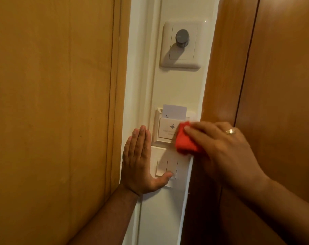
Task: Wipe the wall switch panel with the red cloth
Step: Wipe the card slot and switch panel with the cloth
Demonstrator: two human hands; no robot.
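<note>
A cream wall switch panel (165, 165) with rocker switches sits low on a narrow white wall strip. Just above it is a key-card holder (165, 132) with a white card (174, 112) standing in its slot. My right hand (224, 149) presses a folded red cloth (184, 140) against the right side of the card holder, at the top right corner of the switch panel. My left hand (138, 161) lies flat on the wall left of the panel, fingers straight up, thumb resting on the lower rockers.
A dimmer plate with a grey round knob (182, 38) is mounted higher on the same strip. Wooden door panels (53, 103) flank the strip on the left and right (273, 76), leaving a narrow gap.
</note>
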